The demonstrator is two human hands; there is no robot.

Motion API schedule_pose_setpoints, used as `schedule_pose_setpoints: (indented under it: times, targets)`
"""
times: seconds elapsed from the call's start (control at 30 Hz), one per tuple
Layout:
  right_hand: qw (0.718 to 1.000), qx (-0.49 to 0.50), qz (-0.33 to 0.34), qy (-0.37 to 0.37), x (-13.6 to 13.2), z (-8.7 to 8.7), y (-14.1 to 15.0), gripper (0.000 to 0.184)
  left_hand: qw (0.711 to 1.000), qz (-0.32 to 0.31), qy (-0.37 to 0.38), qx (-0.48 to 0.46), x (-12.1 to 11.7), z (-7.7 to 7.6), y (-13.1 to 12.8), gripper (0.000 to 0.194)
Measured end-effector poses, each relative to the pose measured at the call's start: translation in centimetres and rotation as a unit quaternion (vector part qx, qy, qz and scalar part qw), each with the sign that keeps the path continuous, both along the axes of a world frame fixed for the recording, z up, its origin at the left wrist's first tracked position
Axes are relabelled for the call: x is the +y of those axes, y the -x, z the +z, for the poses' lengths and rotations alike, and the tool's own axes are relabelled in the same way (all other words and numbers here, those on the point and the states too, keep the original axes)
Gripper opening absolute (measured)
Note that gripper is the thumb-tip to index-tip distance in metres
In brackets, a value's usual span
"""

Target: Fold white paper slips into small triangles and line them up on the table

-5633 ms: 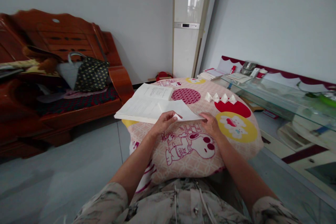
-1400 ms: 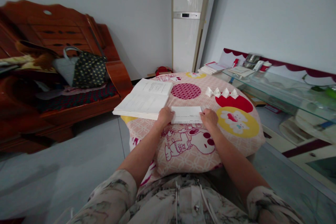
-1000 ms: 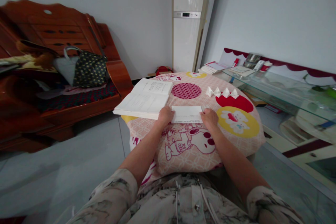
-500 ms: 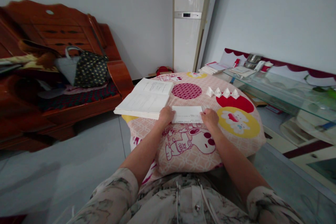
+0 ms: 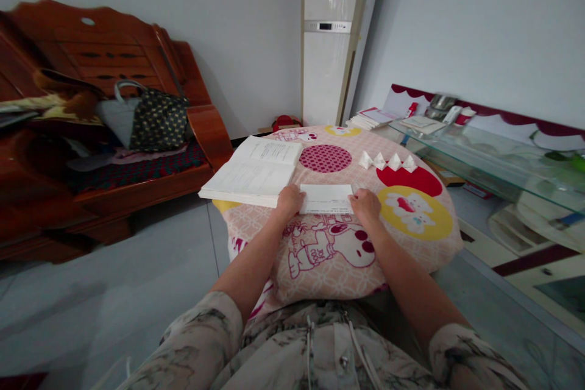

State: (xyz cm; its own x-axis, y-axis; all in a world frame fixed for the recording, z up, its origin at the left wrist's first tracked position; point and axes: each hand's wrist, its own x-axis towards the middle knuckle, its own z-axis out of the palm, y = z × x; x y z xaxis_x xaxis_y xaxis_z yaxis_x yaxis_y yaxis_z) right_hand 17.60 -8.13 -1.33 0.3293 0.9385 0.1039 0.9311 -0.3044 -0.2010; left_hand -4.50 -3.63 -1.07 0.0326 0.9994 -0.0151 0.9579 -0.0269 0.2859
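A folded sheet of white printed paper lies on the cloth-covered round table in front of me. Its left edge is pinched in my left hand, and its right edge in my right hand. Both hands are closed, with the thumbs toward the paper. Left of it an open book with printed pages lies flat, its near right corner close to my left hand. Beyond my right hand stand several small folded white paper shapes in a row.
A stack of booklets stands past the table's far right edge. To the right is a glass-topped cabinet with a metal container and a red and white cup. A wooden sofa at left bears bags.
The printed line along the sheet's near edge looks slightly different, so the paper has shifted a little. My hands keep their places at its two ends.
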Motion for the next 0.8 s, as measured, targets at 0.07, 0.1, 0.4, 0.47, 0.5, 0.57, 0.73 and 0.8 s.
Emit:
schedule_pose_setpoints:
  times: [0.07,0.1,0.4,0.47,0.5,0.57,0.73,0.8]
  targets:
    - [1.000,-0.001,0.003,-0.003,0.0,0.0,0.0,0.032,1.000,-0.003,-0.001,0.014,-0.2,0.1,-0.1,0.033]
    - [1.000,-0.002,0.004,-0.002,0.1,-0.1,-0.1,0.032,1.000,-0.003,-0.002,0.021,-0.4,0.2,-0.2,0.034]
    - [1.000,-0.004,0.003,0.005,0.2,-0.2,-0.2,0.032,0.991,-0.064,-0.062,0.103,-1.6,1.8,-0.9,0.037]
    - [1.000,-0.005,0.003,0.004,0.3,-0.2,-0.2,0.032,0.987,-0.094,-0.062,0.113,-1.8,2.1,-1.1,0.040]
    - [1.000,-0.005,0.004,0.003,0.3,-0.2,-0.2,0.032,0.985,-0.108,-0.061,0.117,-1.9,2.3,-1.2,0.042]
    - [1.000,-0.004,0.004,0.004,0.2,-0.2,-0.2,0.032,0.982,-0.130,-0.058,0.122,-1.9,2.5,-1.3,0.045]
    - [1.000,0.006,-0.003,0.010,0.2,-0.1,-0.2,0.033,0.970,-0.188,-0.086,0.128,-1.4,2.4,-1.1,0.047]
    - [1.000,0.007,-0.004,0.011,0.3,-0.1,-0.2,0.033,0.959,-0.226,-0.103,0.135,-1.1,2.2,-1.0,0.047]
